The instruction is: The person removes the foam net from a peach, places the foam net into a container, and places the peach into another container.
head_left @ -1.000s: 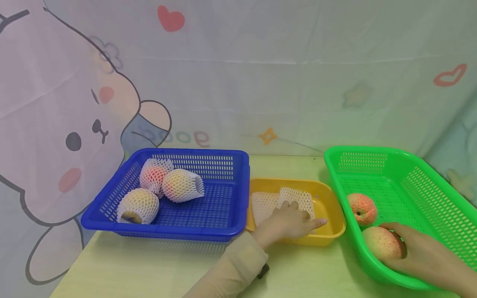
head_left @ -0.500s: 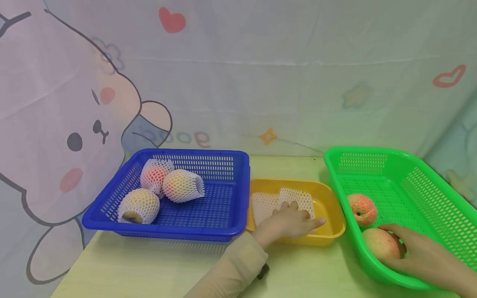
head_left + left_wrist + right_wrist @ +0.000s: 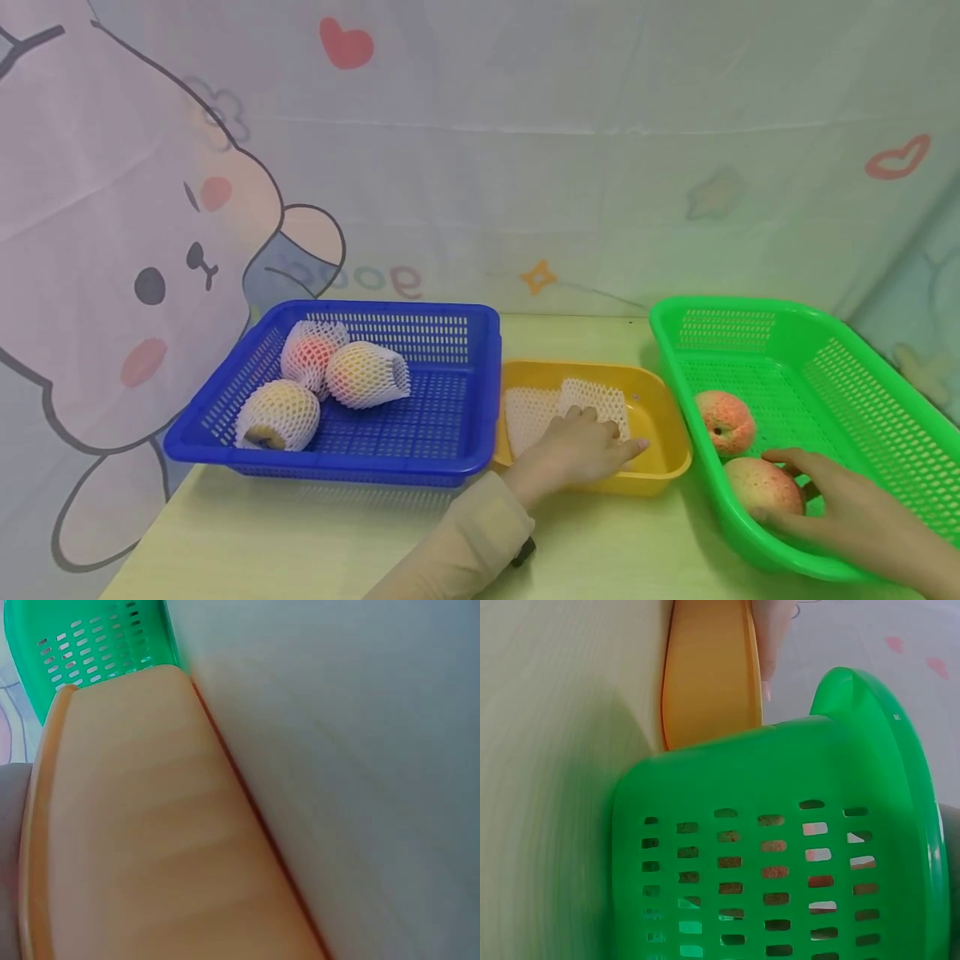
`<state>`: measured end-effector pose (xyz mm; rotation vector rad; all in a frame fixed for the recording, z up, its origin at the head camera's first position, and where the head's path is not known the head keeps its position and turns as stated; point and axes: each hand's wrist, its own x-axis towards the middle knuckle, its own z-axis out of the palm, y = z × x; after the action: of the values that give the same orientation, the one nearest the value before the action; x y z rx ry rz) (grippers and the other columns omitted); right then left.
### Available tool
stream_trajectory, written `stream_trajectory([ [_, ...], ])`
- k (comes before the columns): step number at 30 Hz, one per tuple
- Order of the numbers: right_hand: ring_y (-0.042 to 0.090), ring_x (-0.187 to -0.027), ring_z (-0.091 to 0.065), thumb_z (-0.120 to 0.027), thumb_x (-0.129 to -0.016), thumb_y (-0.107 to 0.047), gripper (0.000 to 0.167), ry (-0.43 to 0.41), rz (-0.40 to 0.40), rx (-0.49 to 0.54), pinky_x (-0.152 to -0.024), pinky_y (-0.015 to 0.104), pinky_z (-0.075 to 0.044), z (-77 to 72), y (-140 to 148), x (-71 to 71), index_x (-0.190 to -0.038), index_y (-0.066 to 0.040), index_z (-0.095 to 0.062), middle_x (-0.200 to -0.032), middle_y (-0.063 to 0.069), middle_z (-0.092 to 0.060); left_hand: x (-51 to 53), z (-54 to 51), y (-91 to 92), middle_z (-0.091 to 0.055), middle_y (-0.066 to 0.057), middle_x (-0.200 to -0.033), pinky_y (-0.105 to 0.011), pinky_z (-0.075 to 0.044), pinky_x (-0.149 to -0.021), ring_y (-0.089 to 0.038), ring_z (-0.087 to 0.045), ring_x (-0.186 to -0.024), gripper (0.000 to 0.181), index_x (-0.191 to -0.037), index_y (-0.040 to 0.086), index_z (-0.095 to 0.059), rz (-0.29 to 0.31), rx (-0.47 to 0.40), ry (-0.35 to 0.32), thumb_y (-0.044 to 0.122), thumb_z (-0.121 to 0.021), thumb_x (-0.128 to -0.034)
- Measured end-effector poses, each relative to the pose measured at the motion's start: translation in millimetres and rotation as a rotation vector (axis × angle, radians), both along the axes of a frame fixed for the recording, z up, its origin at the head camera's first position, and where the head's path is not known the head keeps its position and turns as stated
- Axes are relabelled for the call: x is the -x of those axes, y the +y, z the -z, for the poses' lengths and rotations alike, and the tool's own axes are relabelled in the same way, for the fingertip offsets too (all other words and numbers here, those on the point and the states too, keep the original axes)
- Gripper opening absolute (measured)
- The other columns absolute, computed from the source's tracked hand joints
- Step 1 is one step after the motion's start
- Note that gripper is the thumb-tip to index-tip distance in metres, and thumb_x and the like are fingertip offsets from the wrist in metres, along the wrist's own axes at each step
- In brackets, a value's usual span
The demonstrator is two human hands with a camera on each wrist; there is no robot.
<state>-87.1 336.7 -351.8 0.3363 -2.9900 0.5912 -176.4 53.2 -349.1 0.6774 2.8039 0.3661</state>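
Observation:
In the head view, my right hand (image 3: 851,512) reaches into the green basket (image 3: 780,312). Its fingers and thumb curl round a peach (image 3: 761,486) near the basket's left wall. Another peach (image 3: 724,422) lies just beyond. My left hand (image 3: 577,448) is over the yellow tray (image 3: 663,433), resting on or just above the white foam nets (image 3: 532,417), its thumb stretched out to the right. Its other fingertips are hard to see. The left wrist view mostly shows the tray's outer wall (image 3: 142,810). In the right wrist view, the basket wall (image 3: 780,765) hides most of the fruit.
A blue basket (image 3: 442,462) on the left holds three fruits in white foam nets, among them a yellowish one (image 3: 277,414) at the front. The yellow tray stands between the two baskets on the pale tabletop (image 3: 322,533). A printed curtain (image 3: 480,150) hangs behind.
My right thumb and fingers have shifted slightly on the peach, which has turned a little. My left hand stays almost still over the tray. The view has moved very slightly.

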Motion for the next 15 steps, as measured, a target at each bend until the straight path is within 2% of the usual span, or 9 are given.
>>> stream_trajectory([
  [4, -0.014, -0.082, -0.048, -0.073, -0.083, -0.038, 0.055, 0.016, 0.002, 0.002, -0.059, 0.020, -0.040, 0.3, 0.0, -1.1, -0.127, -0.011, -0.055, -0.110, -0.001, -0.065, -0.7, 0.5, -0.8, -0.053, -0.001, -0.140, -0.041, -0.039, -0.107, -0.023, -0.046, -0.131, 0.064, -0.132, 0.026, -0.058, 0.007, 0.003, 0.045, 0.068, -0.027, -0.0943],
  [11, -0.014, -0.081, -0.048, -0.069, -0.087, -0.035, 0.050, 0.019, 0.017, -0.002, -0.059, 0.021, -0.039, -1.8, 1.7, -1.3, -0.127, -0.009, -0.055, -0.108, 0.002, -0.066, -4.3, -1.1, -1.7, -0.062, 0.001, -0.125, -0.036, -0.047, -0.095, -0.019, -0.055, -0.117, 0.059, -0.125, 0.023, -0.063, 0.062, 0.006, 0.156, 0.064, -0.033, -0.0951],
  [15, -0.012, -0.080, -0.052, -0.064, -0.091, -0.036, 0.047, 0.009, 0.028, -0.001, -0.061, 0.026, -0.042, -4.1, 0.1, 0.2, -0.127, -0.006, -0.055, -0.111, 0.007, -0.067, -7.7, -5.3, -3.1, -0.063, 0.001, -0.120, -0.034, -0.048, -0.092, -0.018, -0.057, -0.111, 0.055, -0.122, 0.022, -0.065, 0.078, -0.001, 0.204, 0.062, -0.037, -0.0954],
])
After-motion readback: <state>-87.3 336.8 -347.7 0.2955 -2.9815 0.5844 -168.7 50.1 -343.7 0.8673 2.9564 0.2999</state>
